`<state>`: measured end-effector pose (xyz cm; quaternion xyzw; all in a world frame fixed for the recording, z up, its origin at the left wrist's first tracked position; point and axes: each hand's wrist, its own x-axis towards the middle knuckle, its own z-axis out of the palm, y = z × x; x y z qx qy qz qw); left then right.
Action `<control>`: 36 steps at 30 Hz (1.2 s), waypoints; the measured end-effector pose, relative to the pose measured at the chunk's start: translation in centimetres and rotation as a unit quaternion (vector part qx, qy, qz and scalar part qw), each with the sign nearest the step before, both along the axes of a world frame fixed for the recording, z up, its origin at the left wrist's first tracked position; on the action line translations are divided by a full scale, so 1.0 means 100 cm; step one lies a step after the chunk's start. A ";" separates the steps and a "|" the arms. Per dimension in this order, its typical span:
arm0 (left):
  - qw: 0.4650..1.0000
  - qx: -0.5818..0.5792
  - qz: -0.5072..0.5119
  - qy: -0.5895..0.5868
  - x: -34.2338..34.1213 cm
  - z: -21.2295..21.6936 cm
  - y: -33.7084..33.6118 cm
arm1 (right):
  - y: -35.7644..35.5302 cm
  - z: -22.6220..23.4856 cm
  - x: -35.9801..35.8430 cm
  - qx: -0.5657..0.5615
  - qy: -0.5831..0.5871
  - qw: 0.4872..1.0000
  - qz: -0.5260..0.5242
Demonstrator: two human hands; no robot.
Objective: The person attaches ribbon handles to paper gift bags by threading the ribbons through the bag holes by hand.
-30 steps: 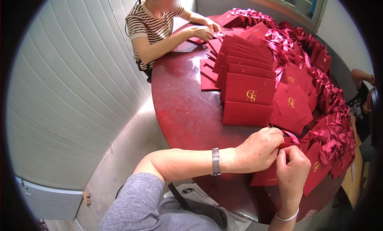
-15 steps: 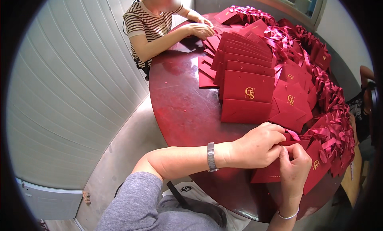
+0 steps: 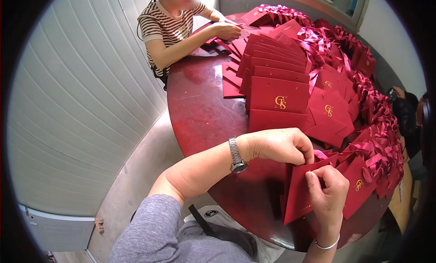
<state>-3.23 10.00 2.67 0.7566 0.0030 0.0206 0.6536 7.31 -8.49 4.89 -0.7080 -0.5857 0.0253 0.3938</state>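
A red paper bag (image 3: 299,188) stands tilted at the near right of the table, its front panel turned toward the left. My right hand (image 3: 329,188) pinches its upper edge between thumb and fingers. At the bag's top left corner is my left hand (image 3: 284,145), bent at the wrist, its fingertips pressed together. What those fingertips hold is hidden. A pink ribbon (image 3: 321,155) shows at the bag's mouth, just beyond my hands.
A fanned stack of flat red bags (image 3: 279,95) lies ahead on the round dark-red table (image 3: 195,111). Several ribboned bags (image 3: 377,145) are heaped along the right. Across the table, a person in a striped shirt (image 3: 170,29) handles bags. Another person (image 3: 406,115) is at the far right.
My left hand has drawn left, away from my right hand. The bag has tipped up, so more of its front panel shows. The person opposite has brought their hands closer together.
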 end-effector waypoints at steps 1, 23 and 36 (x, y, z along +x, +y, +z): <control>1.000 0.006 -0.007 -0.008 0.000 0.000 0.000 | 0.001 -0.001 0.001 -0.003 -0.018 1.000 0.005; 0.946 0.259 0.029 -0.190 0.002 -0.012 -0.022 | 0.002 -0.001 0.023 0.054 -0.072 0.994 0.057; 0.866 0.430 0.077 -0.242 0.009 -0.012 -0.014 | -0.002 0.002 0.038 -0.091 -0.031 0.990 0.106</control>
